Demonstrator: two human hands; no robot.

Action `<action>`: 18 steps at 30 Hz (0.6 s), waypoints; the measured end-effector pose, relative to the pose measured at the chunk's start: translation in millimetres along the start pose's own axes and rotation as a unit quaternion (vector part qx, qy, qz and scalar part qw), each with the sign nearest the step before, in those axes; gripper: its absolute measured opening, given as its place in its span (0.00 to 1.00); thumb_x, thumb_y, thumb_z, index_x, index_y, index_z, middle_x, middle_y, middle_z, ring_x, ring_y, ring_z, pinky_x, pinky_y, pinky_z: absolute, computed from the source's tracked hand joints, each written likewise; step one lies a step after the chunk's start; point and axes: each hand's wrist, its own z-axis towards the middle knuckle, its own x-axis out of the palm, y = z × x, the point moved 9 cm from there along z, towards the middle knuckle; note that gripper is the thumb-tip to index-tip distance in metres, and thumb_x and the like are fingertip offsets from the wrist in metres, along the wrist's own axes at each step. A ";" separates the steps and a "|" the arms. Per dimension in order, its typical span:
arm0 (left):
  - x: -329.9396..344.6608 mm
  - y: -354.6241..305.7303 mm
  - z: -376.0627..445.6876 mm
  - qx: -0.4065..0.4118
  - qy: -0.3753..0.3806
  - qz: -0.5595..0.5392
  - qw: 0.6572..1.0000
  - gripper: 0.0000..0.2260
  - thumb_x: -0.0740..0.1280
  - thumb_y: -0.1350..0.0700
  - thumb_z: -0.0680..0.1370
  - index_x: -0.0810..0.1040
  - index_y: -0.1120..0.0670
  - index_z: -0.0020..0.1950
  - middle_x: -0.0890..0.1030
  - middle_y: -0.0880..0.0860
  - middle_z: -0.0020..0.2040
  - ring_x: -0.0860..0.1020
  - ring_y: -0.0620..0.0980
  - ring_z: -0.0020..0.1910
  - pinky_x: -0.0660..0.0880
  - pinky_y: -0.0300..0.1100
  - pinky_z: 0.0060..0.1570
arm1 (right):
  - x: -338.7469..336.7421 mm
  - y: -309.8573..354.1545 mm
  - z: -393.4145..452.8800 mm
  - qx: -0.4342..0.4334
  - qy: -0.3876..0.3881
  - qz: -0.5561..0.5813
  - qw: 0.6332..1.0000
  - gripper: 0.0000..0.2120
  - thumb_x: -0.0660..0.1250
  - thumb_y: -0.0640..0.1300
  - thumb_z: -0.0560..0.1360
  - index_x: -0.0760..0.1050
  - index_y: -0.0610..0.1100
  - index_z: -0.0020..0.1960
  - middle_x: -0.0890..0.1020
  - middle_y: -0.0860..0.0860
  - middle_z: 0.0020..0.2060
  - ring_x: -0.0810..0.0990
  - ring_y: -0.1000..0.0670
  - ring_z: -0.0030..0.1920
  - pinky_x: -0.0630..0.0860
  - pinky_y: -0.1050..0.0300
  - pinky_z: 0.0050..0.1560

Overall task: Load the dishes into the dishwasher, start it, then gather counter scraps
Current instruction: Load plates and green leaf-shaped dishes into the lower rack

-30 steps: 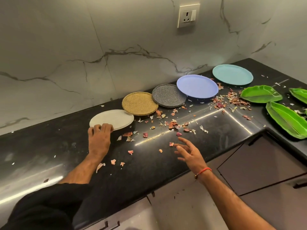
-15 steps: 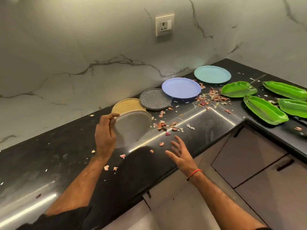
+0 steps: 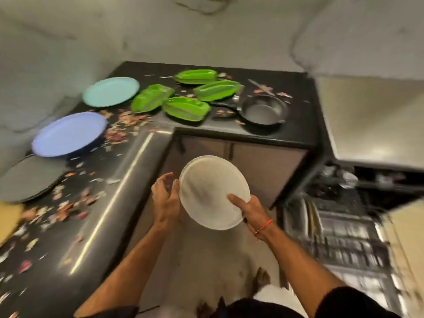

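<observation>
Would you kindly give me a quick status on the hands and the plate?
Right hand grips white plate, thumb on face. Left hand open at its rim. Dishwasher rack open, right; path clear.

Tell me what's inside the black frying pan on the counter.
The frying pan looks empty, only its dark base showing. Motion blur could hide small bits, so that stays uncertain.

A single wide-angle camera on the person's head looks steeply down and forward, close over both forearms, with the white plate [image 3: 213, 191] held near the middle of the view. The black counter [image 3: 110, 203] runs along the left and bends across the far side, and the open dishwasher rack [image 3: 339, 239] lies at the near right, blurred. No second view exists, so nothing overlaps
</observation>
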 end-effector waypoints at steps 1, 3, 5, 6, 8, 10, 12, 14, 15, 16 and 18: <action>31.5 -7.0 -2.1 0.016 0.036 0.010 0.999 0.10 0.67 0.51 0.80 0.74 0.44 0.61 0.72 0.49 0.58 0.76 0.55 0.58 0.73 0.55 0.66 | -34.2 -3.4 -1.4 -0.003 -0.047 -0.002 0.999 0.15 0.72 0.43 0.74 0.80 0.39 0.59 0.85 0.43 0.52 0.83 0.44 0.54 0.80 0.49 0.53; 89.2 -20.8 -11.5 0.054 0.113 0.034 0.992 0.08 0.66 0.54 0.82 0.74 0.45 0.60 0.70 0.43 0.56 0.76 0.57 0.59 0.74 0.56 0.65 | -92.0 -10.8 -6.0 -0.005 -0.130 -0.013 0.991 0.11 0.71 0.42 0.75 0.80 0.39 0.56 0.86 0.47 0.47 0.83 0.48 0.48 0.80 0.58 0.45; 164.7 -32.0 -27.6 0.085 0.216 0.073 0.970 0.07 0.65 0.53 0.82 0.74 0.43 0.58 0.66 0.38 0.57 0.76 0.57 0.59 0.75 0.57 0.63 | -165.5 -25.5 -7.8 0.007 -0.222 -0.029 0.975 0.09 0.69 0.39 0.77 0.79 0.39 0.56 0.85 0.48 0.44 0.81 0.50 0.44 0.77 0.65 0.38; 201.4 -34.2 -36.5 0.086 0.263 0.089 0.957 0.07 0.64 0.52 0.82 0.73 0.41 0.57 0.66 0.38 0.57 0.76 0.56 0.59 0.75 0.56 0.63 | -201.4 -33.9 -7.6 0.019 -0.260 -0.043 0.964 0.10 0.68 0.38 0.78 0.78 0.37 0.58 0.84 0.46 0.46 0.80 0.49 0.44 0.77 0.63 0.39; 269.8 -37.6 -54.3 0.080 0.334 0.109 0.933 0.06 0.64 0.51 0.82 0.74 0.41 0.58 0.67 0.43 0.58 0.77 0.54 0.56 0.76 0.55 0.62 | -269.6 -58.4 -2.5 0.053 -0.312 -0.063 0.947 0.14 0.67 0.38 0.78 0.76 0.33 0.61 0.83 0.38 0.53 0.80 0.46 0.48 0.78 0.55 0.50; 332.3 -42.9 -71.9 0.078 0.393 0.126 0.908 0.06 0.64 0.51 0.82 0.75 0.43 0.59 0.68 0.49 0.61 0.78 0.52 0.54 0.75 0.54 0.63 | -327.3 -81.7 4.4 0.094 -0.343 -0.078 0.931 0.16 0.66 0.40 0.79 0.75 0.30 0.62 0.81 0.35 0.56 0.80 0.42 0.54 0.76 0.48 0.56; 397.1 -47.7 -87.4 0.072 0.443 0.148 0.881 0.06 0.63 0.50 0.82 0.75 0.43 0.59 0.69 0.50 0.62 0.77 0.50 0.54 0.75 0.50 0.64 | -384.3 -96.1 13.8 0.121 -0.376 -0.118 0.911 0.20 0.65 0.46 0.79 0.75 0.31 0.63 0.80 0.34 0.57 0.79 0.37 0.58 0.72 0.48 0.57; 449.8 -54.0 -99.6 0.075 0.480 0.164 0.859 0.06 0.63 0.50 0.83 0.75 0.43 0.59 0.70 0.47 0.60 0.77 0.49 0.55 0.74 0.47 0.64 | -429.2 -101.7 22.8 0.126 -0.397 -0.164 0.894 0.22 0.61 0.49 0.79 0.74 0.33 0.65 0.79 0.33 0.57 0.78 0.35 0.58 0.72 0.47 0.57; 477.1 -53.7 -105.0 0.074 0.495 0.173 0.848 0.06 0.63 0.50 0.83 0.75 0.44 0.60 0.70 0.45 0.60 0.77 0.49 0.56 0.74 0.45 0.63 | -453.1 -108.3 28.8 0.138 -0.405 -0.172 0.887 0.21 0.60 0.48 0.79 0.74 0.35 0.65 0.80 0.33 0.56 0.78 0.34 0.57 0.72 0.46 0.57; 501.0 -52.5 -109.7 0.071 0.508 0.181 0.839 0.07 0.63 0.49 0.83 0.75 0.45 0.60 0.70 0.45 0.60 0.77 0.48 0.55 0.74 0.45 0.63 | -476.9 -114.1 34.5 0.149 -0.415 -0.183 0.879 0.19 0.60 0.47 0.80 0.74 0.37 0.66 0.80 0.33 0.56 0.78 0.34 0.57 0.72 0.47 0.56; 540.0 -45.4 -117.7 0.065 0.526 0.191 0.826 0.08 0.62 0.48 0.83 0.76 0.44 0.61 0.69 0.44 0.61 0.78 0.46 0.54 0.75 0.43 0.61 | -518.6 -123.9 48.5 0.139 -0.438 -0.199 0.866 0.19 0.59 0.45 0.81 0.73 0.41 0.69 0.81 0.34 0.55 0.79 0.35 0.55 0.74 0.47 0.54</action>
